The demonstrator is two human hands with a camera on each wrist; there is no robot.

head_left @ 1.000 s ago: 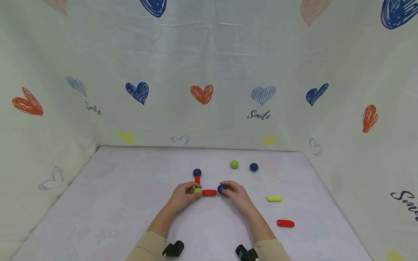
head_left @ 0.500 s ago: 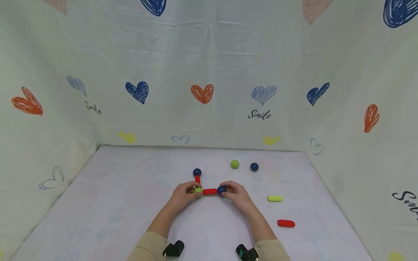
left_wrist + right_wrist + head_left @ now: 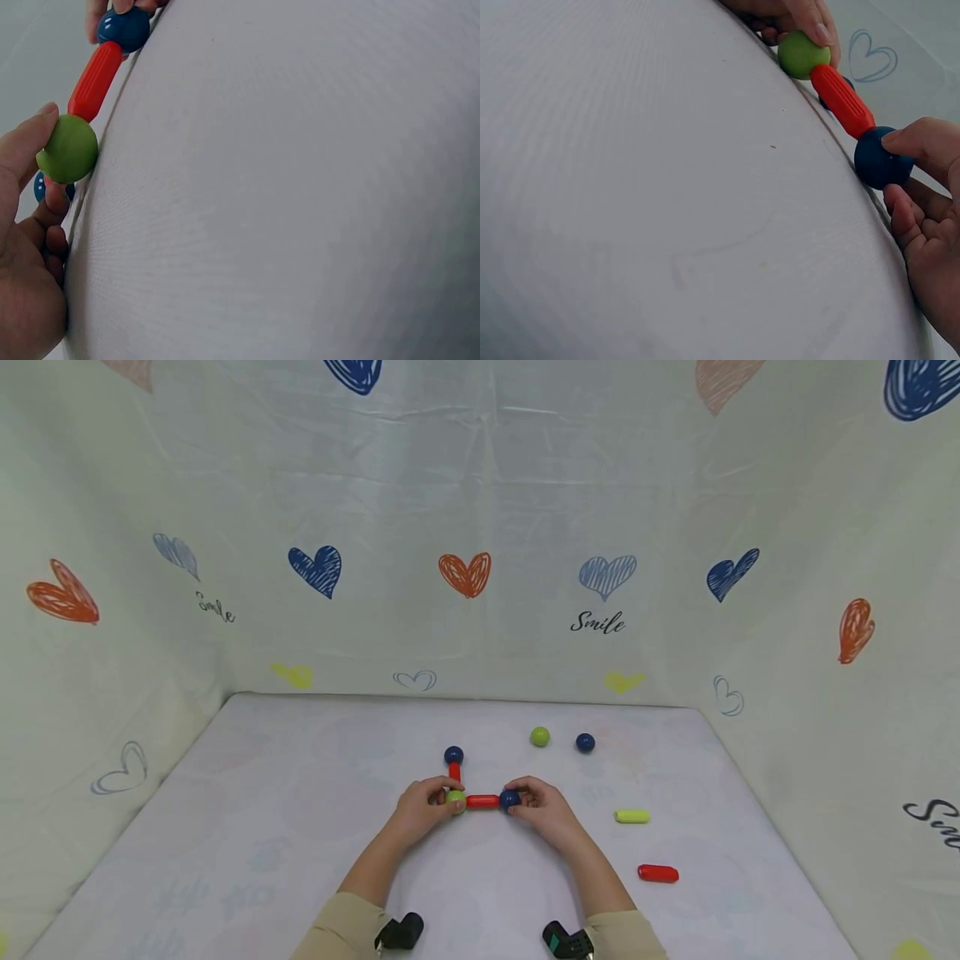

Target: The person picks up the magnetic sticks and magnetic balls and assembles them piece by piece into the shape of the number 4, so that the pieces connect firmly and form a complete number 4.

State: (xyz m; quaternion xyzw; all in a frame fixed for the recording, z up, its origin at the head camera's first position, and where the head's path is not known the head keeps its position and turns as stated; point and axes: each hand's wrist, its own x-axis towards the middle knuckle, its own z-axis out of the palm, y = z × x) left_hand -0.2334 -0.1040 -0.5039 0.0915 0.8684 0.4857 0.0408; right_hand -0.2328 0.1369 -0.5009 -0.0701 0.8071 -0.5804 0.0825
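My left hand pinches a green ball between thumb and fingers. From that ball a red rod runs right to a blue ball, which my right hand pinches between thumb and fingers. Both ends of the rod meet the balls. A second red rod points away from the green ball toward the back and carries another blue ball at its far end; my left fingers partly cover where it joins.
On the white table, a loose green ball and a loose blue ball lie at the back right. A yellow-green rod and a red rod lie right of my right hand. A heart-printed cloth hangs behind.
The blue ball in my right hand has come up against the red rod's right end, closing the small gap seen a second ago. My left hand has stayed on the green ball.
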